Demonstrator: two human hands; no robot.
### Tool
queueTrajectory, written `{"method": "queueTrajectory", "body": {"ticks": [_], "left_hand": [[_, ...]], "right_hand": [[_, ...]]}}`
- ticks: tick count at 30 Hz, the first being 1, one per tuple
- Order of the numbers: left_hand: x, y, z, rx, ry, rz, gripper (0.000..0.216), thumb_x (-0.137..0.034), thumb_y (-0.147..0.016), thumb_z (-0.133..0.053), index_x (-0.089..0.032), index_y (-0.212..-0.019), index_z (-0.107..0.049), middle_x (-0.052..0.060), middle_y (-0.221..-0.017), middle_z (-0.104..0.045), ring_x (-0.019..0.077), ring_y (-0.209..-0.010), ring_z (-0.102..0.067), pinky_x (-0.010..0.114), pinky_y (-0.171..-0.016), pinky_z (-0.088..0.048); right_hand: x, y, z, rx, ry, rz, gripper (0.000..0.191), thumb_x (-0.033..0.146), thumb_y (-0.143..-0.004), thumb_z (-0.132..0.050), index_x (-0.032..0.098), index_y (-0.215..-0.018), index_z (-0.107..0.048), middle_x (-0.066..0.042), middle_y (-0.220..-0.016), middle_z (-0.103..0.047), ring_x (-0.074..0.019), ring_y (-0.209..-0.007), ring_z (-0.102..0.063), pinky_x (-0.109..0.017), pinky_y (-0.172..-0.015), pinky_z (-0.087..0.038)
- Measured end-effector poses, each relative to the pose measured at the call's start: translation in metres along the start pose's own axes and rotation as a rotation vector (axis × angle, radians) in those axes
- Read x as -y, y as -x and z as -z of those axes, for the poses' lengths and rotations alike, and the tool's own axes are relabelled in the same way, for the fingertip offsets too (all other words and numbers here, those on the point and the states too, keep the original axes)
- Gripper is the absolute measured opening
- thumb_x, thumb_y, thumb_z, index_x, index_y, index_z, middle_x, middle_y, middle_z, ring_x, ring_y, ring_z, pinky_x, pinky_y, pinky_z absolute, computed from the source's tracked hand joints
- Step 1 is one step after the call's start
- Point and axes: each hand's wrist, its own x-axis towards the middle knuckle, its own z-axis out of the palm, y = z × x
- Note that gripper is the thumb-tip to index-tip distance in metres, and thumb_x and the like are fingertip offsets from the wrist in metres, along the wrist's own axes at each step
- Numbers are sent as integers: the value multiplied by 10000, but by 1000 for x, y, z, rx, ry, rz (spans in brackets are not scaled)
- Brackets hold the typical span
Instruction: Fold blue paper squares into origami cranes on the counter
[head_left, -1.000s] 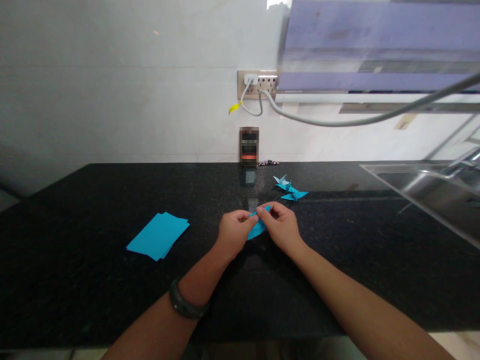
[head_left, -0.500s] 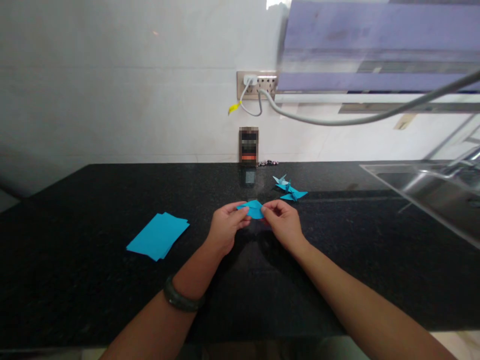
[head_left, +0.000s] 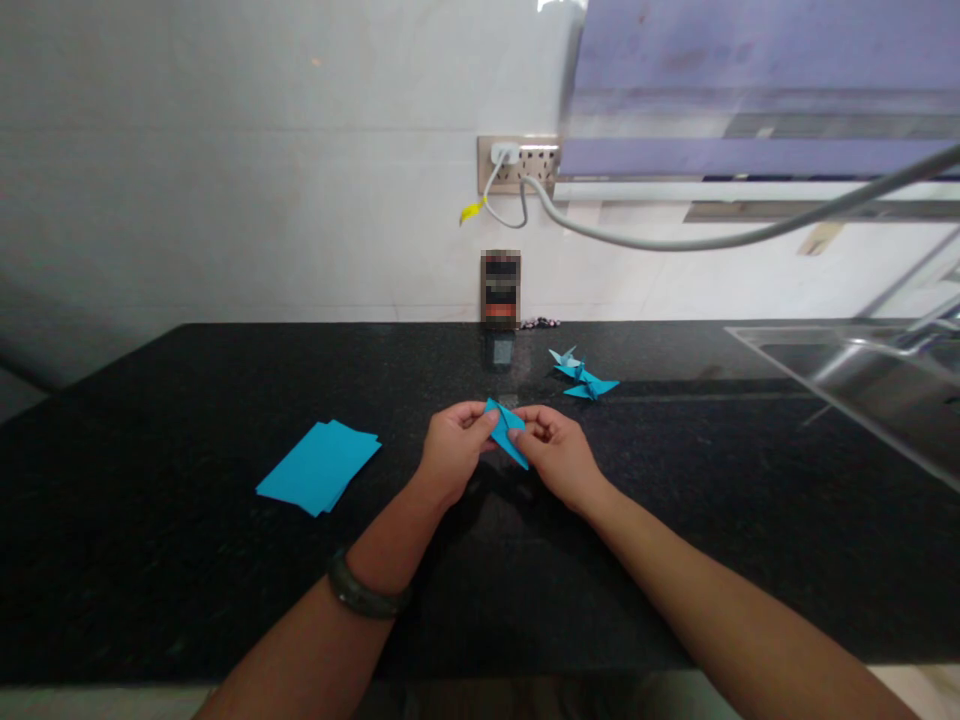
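Note:
A small folded piece of blue origami paper (head_left: 510, 436) is held between my two hands, slanting from upper left to lower right. My left hand (head_left: 455, 448) pinches its left side, thumb on top. On the right side my right hand (head_left: 559, 452) grips it with the thumb pressed on the face and the fingers curled behind. Beyond my right hand stand three folded paper cranes (head_left: 592, 387), close together. To the left lies a loose stack of blue paper sheets (head_left: 319, 468). The fingers under the paper are partly hidden.
The black countertop (head_left: 187, 580) runs back to a pale wall. Against it leans a blurred-out phone-like device (head_left: 501, 290), with a beaded string (head_left: 540, 323) beside it. A metal sink (head_left: 862, 380) is at the right. A grey cable (head_left: 675, 243) hangs from the wall socket (head_left: 536, 165).
The folded paper has turned from lying nearly level to slanting down to the right. My right thumb has moved onto its face. The view has shifted slightly.

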Motion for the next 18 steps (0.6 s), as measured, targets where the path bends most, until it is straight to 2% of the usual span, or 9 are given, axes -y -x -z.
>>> {"method": "queueTrajectory", "body": {"ticks": [4, 7, 13, 18], "left_hand": [[3, -2, 1, -11, -16, -23, 182, -284, -634, -672, -123, -712, -636, 12, -631, -628, 119, -587, -581, 259, -577, -510], [5, -3, 1, -19, -12, -35, 194, -288, -641, -666, -120, -735, -645, 20, -646, -637, 124, -601, -592, 262, -579, -519], [2, 0, -1, -64, 23, 2, 212, -285, -627, -665, -107, -742, -653, 23, -634, -627, 115, -574, -574, 247, -536, -507], [1, -1, -2, -36, 62, 43, 238, -318, -656, -642, -109, -768, -652, 32, -660, -634, 124, -598, -579, 265, -557, -504]], "right_hand": [[-2, 0, 4, -63, 210, 171, 228, 288, -753, -544, 176, -910, -667, -28, -759, -690, -147, -642, -607, -260, -587, -472], [-2, 0, 4, -108, 288, 235, 228, 288, -773, -533, 196, -909, -690, -46, -907, -702, -185, -802, -636, -304, -727, -488], [-1, 1, 2, -111, 295, 207, 248, 289, -762, -553, 173, -928, -696, -69, -911, -704, -197, -788, -647, -311, -712, -506], [-5, -1, 3, -84, 254, 156, 246, 288, -756, -560, 177, -930, -693, -58, -857, -710, -186, -725, -645, -283, -630, -505]]}}
